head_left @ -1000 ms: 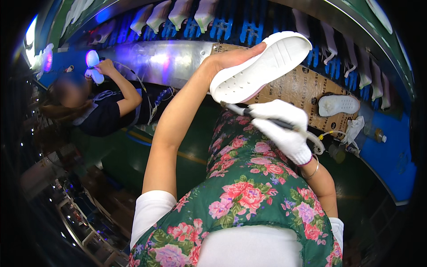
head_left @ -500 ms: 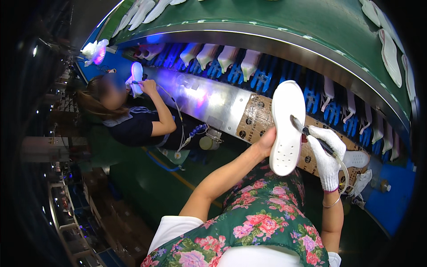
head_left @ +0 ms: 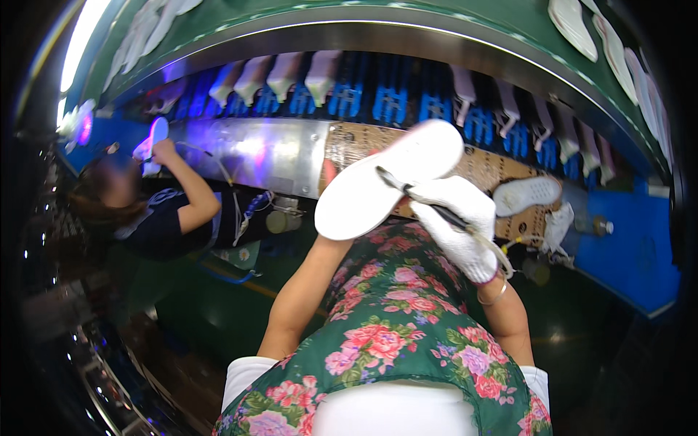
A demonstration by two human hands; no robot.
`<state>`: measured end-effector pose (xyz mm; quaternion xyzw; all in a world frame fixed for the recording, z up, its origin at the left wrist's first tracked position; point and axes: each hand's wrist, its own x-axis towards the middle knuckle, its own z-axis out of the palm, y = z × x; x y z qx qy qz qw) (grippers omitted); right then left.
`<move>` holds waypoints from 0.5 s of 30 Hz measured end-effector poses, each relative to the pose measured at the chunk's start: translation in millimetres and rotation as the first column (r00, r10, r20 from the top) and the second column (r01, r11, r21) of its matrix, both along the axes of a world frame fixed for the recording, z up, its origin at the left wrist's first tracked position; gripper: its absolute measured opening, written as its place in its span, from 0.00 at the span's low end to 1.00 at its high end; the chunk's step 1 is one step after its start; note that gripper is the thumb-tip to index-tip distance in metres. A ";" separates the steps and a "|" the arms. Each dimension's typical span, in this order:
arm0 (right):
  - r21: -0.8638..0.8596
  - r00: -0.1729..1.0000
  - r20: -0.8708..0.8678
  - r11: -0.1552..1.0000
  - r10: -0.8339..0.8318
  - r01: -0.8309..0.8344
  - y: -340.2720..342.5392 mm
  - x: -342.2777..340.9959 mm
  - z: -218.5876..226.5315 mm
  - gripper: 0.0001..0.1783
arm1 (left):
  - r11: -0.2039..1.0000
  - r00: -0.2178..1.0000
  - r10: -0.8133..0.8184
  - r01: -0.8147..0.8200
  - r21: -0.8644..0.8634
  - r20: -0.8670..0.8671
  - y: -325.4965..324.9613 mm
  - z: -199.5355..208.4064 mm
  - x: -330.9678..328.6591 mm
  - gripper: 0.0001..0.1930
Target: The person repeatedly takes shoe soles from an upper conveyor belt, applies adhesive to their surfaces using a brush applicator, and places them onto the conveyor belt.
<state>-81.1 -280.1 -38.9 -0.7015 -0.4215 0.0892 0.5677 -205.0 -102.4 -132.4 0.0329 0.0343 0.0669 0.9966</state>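
A white shoe sole (head_left: 363,196) lies tilted across my lap area, its smooth face up. Behind it, my left hand (head_left: 333,245) grips it, mostly hidden by the sole. In a white knit glove, my right hand (head_left: 458,218) is closed on a dark-handled brush (head_left: 436,207). The bristles rest on or just over the middle of the sole. A pale thin tube (head_left: 498,254) runs from the brush handle past my right wrist.
Ahead is a cardboard-covered ledge (head_left: 363,145) beside a metal plate (head_left: 251,152). Another perforated sole (head_left: 525,195) lies on it at right. Blue racks (head_left: 390,102) with pale pieces hang below a green conveyor (head_left: 407,9). At left, a co-worker (head_left: 163,211) holds a sole.
The sole has swung from nearly upright to a slanting position, now smooth side up, its holes no longer visible. My right hand and brush have moved left with it. The view has shifted rightward.
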 end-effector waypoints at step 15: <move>0.088 0.977 0.203 0.995 -0.067 0.050 -4.4 1.6 28.5 0.15 | 0.967 0.987 0.063 -0.023 0.254 -0.149 -52.0 7.9 25.8 0.56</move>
